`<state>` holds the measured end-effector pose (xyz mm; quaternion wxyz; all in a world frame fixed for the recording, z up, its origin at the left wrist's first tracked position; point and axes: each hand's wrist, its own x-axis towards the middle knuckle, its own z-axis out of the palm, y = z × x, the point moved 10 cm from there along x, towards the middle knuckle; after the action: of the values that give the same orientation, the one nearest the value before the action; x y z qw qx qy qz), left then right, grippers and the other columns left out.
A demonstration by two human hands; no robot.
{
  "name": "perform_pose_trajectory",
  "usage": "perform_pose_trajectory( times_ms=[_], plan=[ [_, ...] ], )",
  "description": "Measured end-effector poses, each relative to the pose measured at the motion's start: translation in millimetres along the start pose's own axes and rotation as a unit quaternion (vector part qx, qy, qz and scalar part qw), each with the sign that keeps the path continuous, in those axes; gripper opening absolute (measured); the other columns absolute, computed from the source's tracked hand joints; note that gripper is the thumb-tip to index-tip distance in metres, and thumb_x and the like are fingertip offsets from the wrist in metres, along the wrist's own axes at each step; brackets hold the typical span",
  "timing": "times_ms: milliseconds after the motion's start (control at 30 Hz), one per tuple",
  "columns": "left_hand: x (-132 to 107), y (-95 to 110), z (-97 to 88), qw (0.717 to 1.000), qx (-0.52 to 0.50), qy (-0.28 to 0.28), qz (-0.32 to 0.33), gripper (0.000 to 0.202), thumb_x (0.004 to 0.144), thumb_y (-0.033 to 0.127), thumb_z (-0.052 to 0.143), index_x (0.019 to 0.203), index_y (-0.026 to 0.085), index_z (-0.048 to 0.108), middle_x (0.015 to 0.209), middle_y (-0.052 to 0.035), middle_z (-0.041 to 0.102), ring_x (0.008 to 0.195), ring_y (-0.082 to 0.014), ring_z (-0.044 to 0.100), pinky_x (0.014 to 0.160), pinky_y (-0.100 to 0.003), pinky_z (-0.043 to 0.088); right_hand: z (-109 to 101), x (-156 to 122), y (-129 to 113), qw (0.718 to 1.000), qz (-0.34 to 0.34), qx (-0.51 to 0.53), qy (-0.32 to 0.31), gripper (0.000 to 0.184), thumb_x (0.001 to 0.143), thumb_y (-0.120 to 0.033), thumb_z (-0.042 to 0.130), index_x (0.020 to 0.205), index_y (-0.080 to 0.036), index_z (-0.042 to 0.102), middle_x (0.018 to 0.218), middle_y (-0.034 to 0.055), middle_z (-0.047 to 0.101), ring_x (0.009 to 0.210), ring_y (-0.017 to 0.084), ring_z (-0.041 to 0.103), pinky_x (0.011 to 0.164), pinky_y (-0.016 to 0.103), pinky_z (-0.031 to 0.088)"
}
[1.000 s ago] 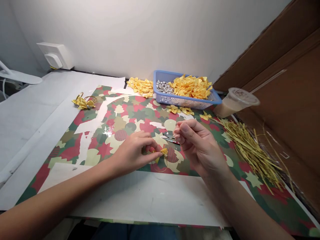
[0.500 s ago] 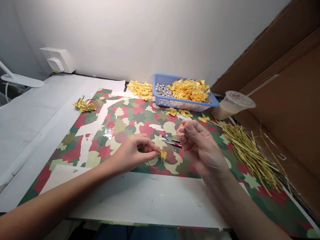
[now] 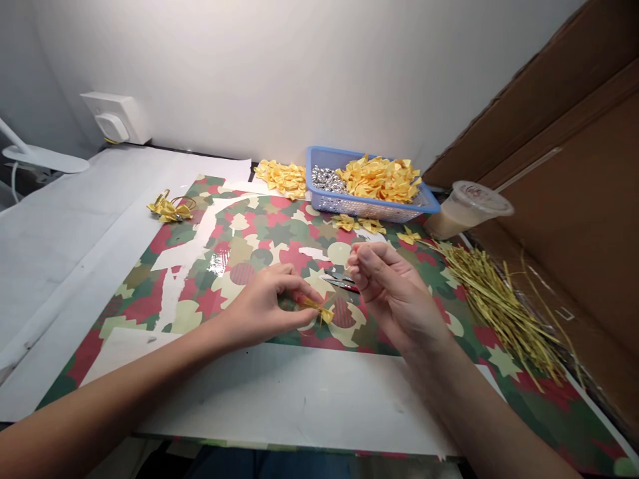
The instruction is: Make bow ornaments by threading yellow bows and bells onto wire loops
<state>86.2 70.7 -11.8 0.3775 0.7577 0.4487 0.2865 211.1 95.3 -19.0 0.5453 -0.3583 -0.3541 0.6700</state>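
Bare left hand (image 3: 264,306) and bare right hand (image 3: 394,293), with slim forearms uncovered as far back as they show, both smooth and unmarked. Short, plain nails on the fingers (image 3: 362,256), knuckles lightly creased. Dark blue cloth (image 3: 259,464) over the lap, glimpsed just below the bench (image 3: 299,399) edge.

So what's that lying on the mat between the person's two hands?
A small pair of scissors lies on the patterned mat between the left hand, pinching a yellow bow, and the raised right hand; the head view shows it.
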Motion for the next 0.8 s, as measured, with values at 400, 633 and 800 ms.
perform_pose_trajectory(
  times_ms=[400, 633, 800],
  plan=[
    [-3.2, 28.3, 14.4, 0.986, -0.011, -0.068, 0.152, 0.017, 0.085, 0.015, 0.059, 0.099, 0.018, 0.067, 0.093, -0.0060, 0.073, 0.087, -0.0169, 0.066, 0.083, -0.033, 0.046, -15.0, 5.3, 3.7, 0.997, 0.007, 0.036, 0.073, 0.028, 0.047, -0.031, 0.089, 0.067, -0.024, 0.071, 0.068, -0.0074, 0.069, 0.061, 0.004, 0.066, 0.060, 0.007, 0.056],
    [0.3, 16.0, 11.9, 0.990, -0.102, -0.062, 0.073, 0.016, 0.081, 0.017, 0.064, 0.094, 0.011, 0.071, 0.083, -0.0076, 0.074, 0.069, -0.0143, 0.067, 0.060, -0.023, 0.052, -33.8, 15.0, 7.6, 0.994, 0.002, 0.033, 0.101, 0.025, 0.052, -0.028, 0.088, 0.070, -0.021, 0.072, 0.073, -0.0059, 0.070, 0.067, 0.004, 0.066, 0.065, 0.007, 0.055],
    [-0.6, 3.4, 16.2, 0.988, -0.132, -0.078, 0.011, 0.021, 0.078, 0.019, 0.067, 0.098, 0.013, 0.071, 0.092, -0.0072, 0.074, 0.079, -0.0165, 0.069, 0.068, -0.025, 0.055, -37.4, 20.5, 18.1, 0.992, 0.031, -0.088, 0.087, 0.030, 0.050, -0.033, 0.087, 0.068, -0.016, 0.071, 0.065, -0.0021, 0.070, 0.059, 0.006, 0.065, 0.061, 0.012, 0.056]
  ],
)
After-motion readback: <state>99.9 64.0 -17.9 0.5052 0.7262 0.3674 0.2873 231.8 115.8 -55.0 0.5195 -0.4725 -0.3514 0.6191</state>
